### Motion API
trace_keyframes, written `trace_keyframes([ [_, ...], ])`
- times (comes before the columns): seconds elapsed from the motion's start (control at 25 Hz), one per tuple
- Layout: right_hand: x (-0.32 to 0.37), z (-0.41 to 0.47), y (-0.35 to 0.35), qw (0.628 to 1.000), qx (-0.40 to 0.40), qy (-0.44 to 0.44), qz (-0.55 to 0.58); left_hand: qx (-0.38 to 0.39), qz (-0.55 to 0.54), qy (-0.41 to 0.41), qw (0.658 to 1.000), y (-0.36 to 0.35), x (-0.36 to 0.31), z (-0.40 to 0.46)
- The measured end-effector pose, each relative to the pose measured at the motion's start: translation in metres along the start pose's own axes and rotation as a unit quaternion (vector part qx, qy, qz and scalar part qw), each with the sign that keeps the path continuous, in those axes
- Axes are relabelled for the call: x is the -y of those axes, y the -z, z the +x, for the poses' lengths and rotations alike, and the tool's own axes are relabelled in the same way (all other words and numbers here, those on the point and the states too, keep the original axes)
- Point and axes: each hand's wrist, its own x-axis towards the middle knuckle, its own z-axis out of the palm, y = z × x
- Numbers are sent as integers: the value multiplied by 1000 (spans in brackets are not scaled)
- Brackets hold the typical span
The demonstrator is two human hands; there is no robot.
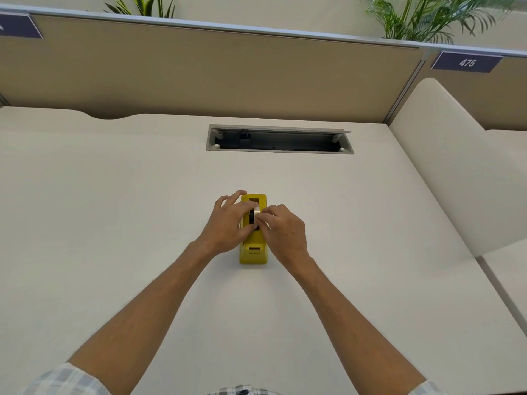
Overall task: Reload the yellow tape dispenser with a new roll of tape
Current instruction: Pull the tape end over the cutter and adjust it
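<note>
Yellow tape dispenser [253, 249] set lengthwise mid-counter [114, 209], cutter end toward 6 o'clock, at 6 o'clock of the cable slot [279, 139]. Left hand [228, 223] pinching the roll of tape [254, 214] from 9 o'clock, right hand [281, 230] pinching from 3, probably to seat it squarely in the cradle.

White desk [142, 209], cable tray [279, 139], plants [427, 18]

Tape roll [254, 214] mostly behind fingers [263, 216].
</note>
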Motion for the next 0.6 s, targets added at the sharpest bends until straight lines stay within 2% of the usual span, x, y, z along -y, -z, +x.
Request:
trace_keyframes([
  [0.6, -1, -2, -6, 1000, -21, 17, 12, 7, 20, -37, 999, 3, 2, 2],
])
